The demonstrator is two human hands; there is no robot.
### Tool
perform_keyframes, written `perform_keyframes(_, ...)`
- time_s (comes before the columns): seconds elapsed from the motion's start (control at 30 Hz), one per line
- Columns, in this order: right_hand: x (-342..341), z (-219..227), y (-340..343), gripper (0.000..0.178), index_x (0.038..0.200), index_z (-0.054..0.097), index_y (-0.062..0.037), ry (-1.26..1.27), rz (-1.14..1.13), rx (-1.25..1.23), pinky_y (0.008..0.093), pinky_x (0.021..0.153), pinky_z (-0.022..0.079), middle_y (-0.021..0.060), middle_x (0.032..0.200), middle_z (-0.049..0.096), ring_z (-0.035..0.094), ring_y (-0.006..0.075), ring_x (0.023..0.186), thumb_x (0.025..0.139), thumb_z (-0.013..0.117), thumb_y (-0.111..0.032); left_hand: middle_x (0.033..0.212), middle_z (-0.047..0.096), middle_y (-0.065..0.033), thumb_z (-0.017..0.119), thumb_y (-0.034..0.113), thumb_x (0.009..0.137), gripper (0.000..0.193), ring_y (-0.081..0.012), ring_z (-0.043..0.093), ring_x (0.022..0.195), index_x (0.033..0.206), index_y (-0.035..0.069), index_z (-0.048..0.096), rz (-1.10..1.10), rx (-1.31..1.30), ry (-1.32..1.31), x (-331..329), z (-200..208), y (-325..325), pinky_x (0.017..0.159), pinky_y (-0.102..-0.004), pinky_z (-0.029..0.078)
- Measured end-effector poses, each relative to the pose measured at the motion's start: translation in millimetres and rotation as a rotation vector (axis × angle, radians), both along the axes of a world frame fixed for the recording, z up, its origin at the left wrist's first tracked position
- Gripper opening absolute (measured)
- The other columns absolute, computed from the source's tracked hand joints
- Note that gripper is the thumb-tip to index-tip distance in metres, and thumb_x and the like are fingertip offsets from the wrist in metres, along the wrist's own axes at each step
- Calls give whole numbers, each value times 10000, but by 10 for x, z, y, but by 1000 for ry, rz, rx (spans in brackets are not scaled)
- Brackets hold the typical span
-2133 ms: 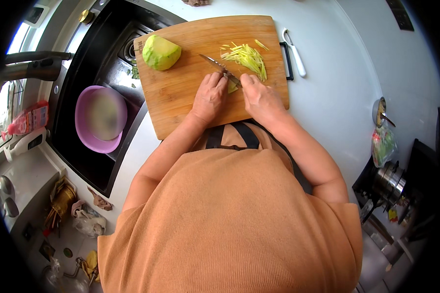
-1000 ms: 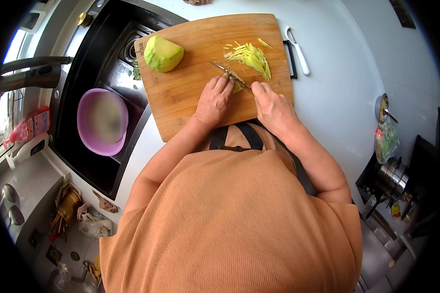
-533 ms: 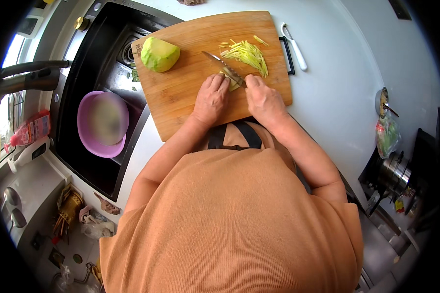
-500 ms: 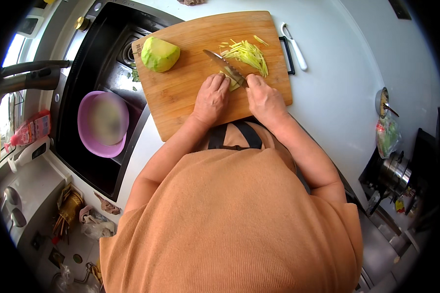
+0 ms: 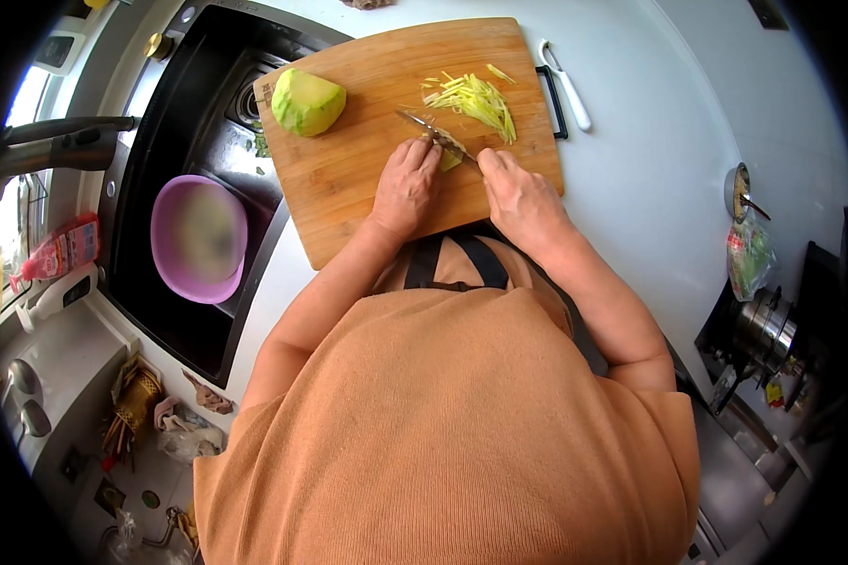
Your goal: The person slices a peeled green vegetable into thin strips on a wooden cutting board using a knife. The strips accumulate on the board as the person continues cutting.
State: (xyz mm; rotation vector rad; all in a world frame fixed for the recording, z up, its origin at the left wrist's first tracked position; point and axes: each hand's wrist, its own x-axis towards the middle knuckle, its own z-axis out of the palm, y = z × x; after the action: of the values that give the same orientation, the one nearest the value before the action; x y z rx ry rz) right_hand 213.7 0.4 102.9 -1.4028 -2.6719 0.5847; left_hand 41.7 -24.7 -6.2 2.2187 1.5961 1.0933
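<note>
Right hand (image 5: 523, 193): fingers wrapped closed around the handle of the knife (image 5: 454, 148), handle mostly hidden in the fist. Blade slants up-left across the middle of the cutting board (image 5: 349, 207), edge at the pale green slices (image 5: 450, 161). Left hand (image 5: 407, 188): fingers bent, pinning those slices to the board just left of the blade. Fingertips partly hidden; can't tell whether they touch the steel. Slices sit between the two hands, near the board's edge closest to the person.

Pile of yellow-green shreds (image 5: 479, 102) lies upper right on the board, beyond the knife, with a few strays just off it. Big peeled green chunk (image 5: 308, 102) sits upper left, pale cut face up, well apart from both hands.

Board is on the worktop (image 5: 631, 188), its left end reaching over the edge of the black sink (image 5: 174, 325). White peeler (image 5: 570, 92) lies just right of the board's black handle (image 5: 557, 108). Purple basin (image 5: 163, 264) sits in the sink with cloudy liquid inside.
</note>
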Motion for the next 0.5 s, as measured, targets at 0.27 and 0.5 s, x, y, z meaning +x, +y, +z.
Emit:
perform_keyframes(0.27,-112,-13,25,223,988,437,-4,-23,-15,-27,467,632,540,196,890,575,640,395,730,790,522,52,1057,573,-180,593,-9,737,316,-351,547,969,1053,-30,585,19,-3,-30,9,5,-2,865,-403,467)
perform_keyframes(0.5,-147,-131,3,245,996,436,-12,-21,-39,18,458,641,551,192,911,581,653,387,744,784,549,38,1080,569,-189,591,-3,730,356,-349,545,1006,1083,-50,589,5,-38,-24,13,-12,-21,902,-393,463)
